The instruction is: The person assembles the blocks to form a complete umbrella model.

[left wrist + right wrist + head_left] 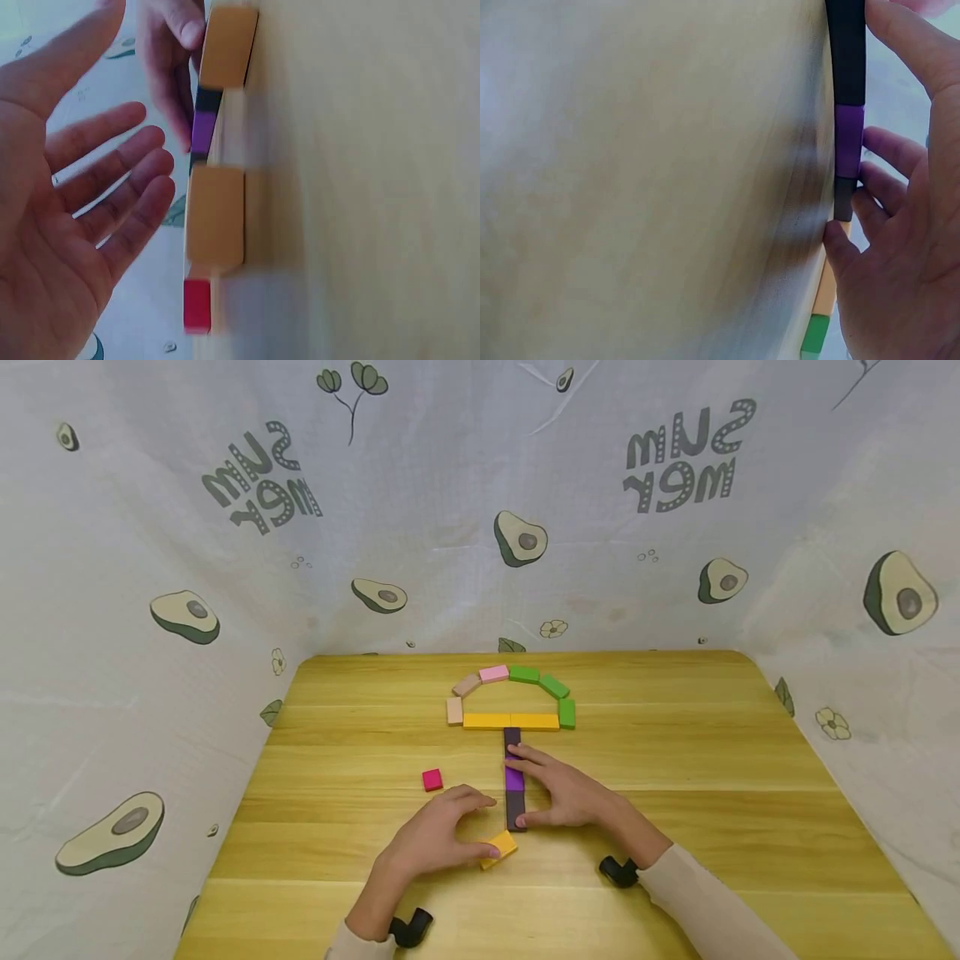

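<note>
A straight column of dark blocks (pixel 515 810) with a purple block (pixel 513 777) between them runs toward me. My right hand (pixel 570 793) rests along it, thumb at the near dark block and loosely extended fingers at the purple and far dark blocks. My left hand (pixel 431 835) is spread over the table, palm toward the column. Its thumb overlaps a tilted yellow block (pixel 507 843) in the head view; contact is unclear. In the left wrist view another yellow block (pixel 216 217) stands beside the fingers, apparently hidden by the hand from above. Beyond it lies a red block (pixel 432 780).
Two yellow blocks (pixel 487 721) form a bar at the column's far end. Above it arch tan, pink (pixel 493 674) and green blocks (pixel 567 713). An avocado-print cloth (pixel 480 485) walls the wooden table (pixel 675 760) at the back and sides.
</note>
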Demonstrator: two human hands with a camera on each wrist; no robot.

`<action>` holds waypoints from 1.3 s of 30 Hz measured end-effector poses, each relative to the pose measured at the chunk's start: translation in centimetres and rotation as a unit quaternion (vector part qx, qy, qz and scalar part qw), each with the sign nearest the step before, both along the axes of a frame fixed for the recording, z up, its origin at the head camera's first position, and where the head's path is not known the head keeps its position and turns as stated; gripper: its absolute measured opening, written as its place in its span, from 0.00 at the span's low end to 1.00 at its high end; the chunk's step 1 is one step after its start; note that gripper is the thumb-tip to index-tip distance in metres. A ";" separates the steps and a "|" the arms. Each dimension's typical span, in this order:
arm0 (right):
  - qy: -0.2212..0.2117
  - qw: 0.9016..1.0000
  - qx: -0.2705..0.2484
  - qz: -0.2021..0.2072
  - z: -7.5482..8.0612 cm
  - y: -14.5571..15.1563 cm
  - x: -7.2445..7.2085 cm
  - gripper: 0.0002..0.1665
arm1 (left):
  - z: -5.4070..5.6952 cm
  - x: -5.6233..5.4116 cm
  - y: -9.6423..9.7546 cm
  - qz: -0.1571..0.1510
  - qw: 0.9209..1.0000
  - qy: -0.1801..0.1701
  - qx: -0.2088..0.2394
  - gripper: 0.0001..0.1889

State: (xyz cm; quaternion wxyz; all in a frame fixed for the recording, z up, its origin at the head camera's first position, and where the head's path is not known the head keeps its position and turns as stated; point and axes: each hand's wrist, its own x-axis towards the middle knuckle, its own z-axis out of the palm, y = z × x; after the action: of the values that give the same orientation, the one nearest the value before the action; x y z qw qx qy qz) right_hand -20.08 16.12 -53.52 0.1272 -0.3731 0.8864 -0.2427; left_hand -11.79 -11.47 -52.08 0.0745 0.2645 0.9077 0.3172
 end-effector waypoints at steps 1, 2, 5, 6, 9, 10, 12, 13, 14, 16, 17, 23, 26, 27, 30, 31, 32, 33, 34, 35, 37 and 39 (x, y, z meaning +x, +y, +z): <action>-0.001 1.000 0.000 0.000 0.0 0.0 0.0 0.58 | 0.0 0.0 -0.3 0.002 1.000 0.000 -0.004 0.38; -0.003 1.000 0.000 -0.001 -0.1 0.0 0.0 0.58 | 0.1 0.0 -0.7 0.004 1.000 -0.003 -0.006 0.39; -0.005 1.000 0.001 0.000 -0.1 0.1 0.0 0.58 | 0.3 -0.2 -1.7 0.004 1.000 -0.009 -0.012 0.44; -0.005 1.000 0.000 0.000 -0.1 0.2 0.0 0.58 | 0.3 -0.2 -2.0 0.003 1.000 -0.010 -0.014 0.45; -0.004 1.000 0.000 -0.001 -0.2 0.2 -0.1 0.58 | 0.2 -0.4 -2.9 -0.003 1.000 -0.014 -0.014 0.48; -0.003 1.000 0.000 -0.001 -0.2 0.2 -0.1 0.58 | 0.1 -0.5 -3.2 -0.005 1.000 -0.016 -0.015 0.48; -0.001 1.000 -0.001 -0.001 -0.3 0.2 -0.1 0.58 | -0.1 -0.5 -3.8 -0.009 1.000 -0.020 -0.016 0.48; -0.001 1.000 -0.001 -0.001 -0.3 0.2 -0.1 0.58 | -0.2 -0.5 -4.1 -0.009 1.000 -0.023 -0.016 0.49; -0.001 1.000 -0.001 -0.001 -0.4 0.1 -0.1 0.58 | -0.2 -0.5 -4.3 -0.009 0.999 -0.025 -0.017 0.49; -0.002 1.000 -0.001 -0.002 -0.4 0.1 0.0 0.58 | -0.3 -0.5 -4.7 -0.007 0.999 -0.032 -0.018 0.50; -0.003 1.000 -0.001 -0.002 -0.4 0.0 0.0 0.58 | -0.4 -0.5 -4.9 -0.005 0.999 -0.035 -0.019 0.50; -0.012 1.000 -0.005 -0.003 -0.2 0.0 0.2 0.58 | -0.7 -0.3 -5.5 0.012 0.998 -0.054 -0.032 0.50; -0.010 1.000 -0.003 -0.003 -0.2 0.1 0.2 0.58 | -0.9 -0.3 -5.7 0.015 0.997 -0.058 -0.038 0.45; -0.009 1.000 -0.002 -0.002 -0.2 0.1 0.2 0.58 | -0.9 -0.3 -5.7 0.014 0.997 -0.057 -0.039 0.43; -0.009 1.000 0.000 -0.001 -0.1 0.1 0.2 0.58 | -1.1 -0.3 -5.7 0.013 0.998 -0.050 -0.042 0.39; -0.010 1.000 0.000 -0.002 -0.1 0.1 0.2 0.58 | -1.2 -0.3 -5.7 0.012 0.998 -0.049 -0.042 0.38; -0.012 1.000 -0.001 -0.002 -0.1 0.1 0.3 0.58 | -1.2 -0.3 -5.7 0.012 0.998 -0.047 -0.042 0.37; -0.014 1.000 -0.002 -0.001 0.0 0.1 0.3 0.58 | -1.3 -0.3 -5.7 0.013 0.998 -0.046 -0.041 0.36; -0.016 1.000 -0.001 -0.002 0.0 0.1 0.3 0.58 | -1.3 -0.3 -5.6 0.013 0.998 -0.043 -0.044 0.35; -0.018 1.000 -0.003 -0.002 0.0 0.1 0.3 0.58 | -1.3 -0.3 -5.6 0.015 0.998 -0.041 -0.045 0.35; -0.020 1.000 -0.004 -0.002 0.0 0.1 0.2 0.58 | -1.3 -0.3 -5.6 0.019 0.998 -0.038 -0.043 0.34; -0.019 1.000 -0.003 -0.002 0.0 0.1 0.2 0.58 | -1.3 -0.3 -5.6 0.024 0.998 -0.029 -0.041 0.34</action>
State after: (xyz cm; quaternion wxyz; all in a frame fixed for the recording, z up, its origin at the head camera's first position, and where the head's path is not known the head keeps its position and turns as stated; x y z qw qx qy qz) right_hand -19.92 16.25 -53.52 0.1425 -0.3667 0.8838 -0.2532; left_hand -12.09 -17.07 -53.40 0.1038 0.2302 0.9234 0.2893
